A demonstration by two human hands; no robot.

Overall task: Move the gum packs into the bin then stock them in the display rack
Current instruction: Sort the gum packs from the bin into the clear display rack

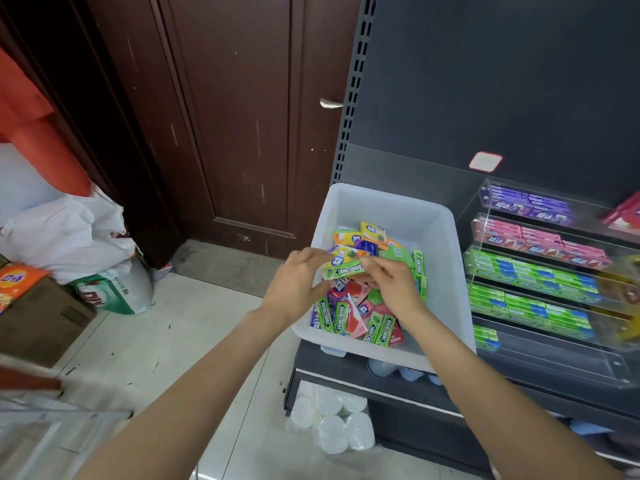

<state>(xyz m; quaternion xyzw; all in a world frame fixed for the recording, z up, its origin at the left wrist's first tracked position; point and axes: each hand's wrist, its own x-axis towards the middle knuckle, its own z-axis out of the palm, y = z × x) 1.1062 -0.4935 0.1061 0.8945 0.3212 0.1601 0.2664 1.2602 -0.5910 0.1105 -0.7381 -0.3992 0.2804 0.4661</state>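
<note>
Head view: left hand [294,282] and right hand [388,284] jointly grasp gathered gum packs [343,268] above the bin [446,271], beside the display rack [540,271], probably for stocking.

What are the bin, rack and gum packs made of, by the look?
Bin: likely moulded plastic, milky and semi-translucent, with rounded corners and a soft sheen.
Rack: clear acrylic or similar rigid plastic; the packs show through its walls, and its edges catch light.
Gum packs: printed paper or thin card wrap, probably slightly glossy; flat faces, crisp folded edges. Both hands, left hand and right hand, hold packs.
</note>
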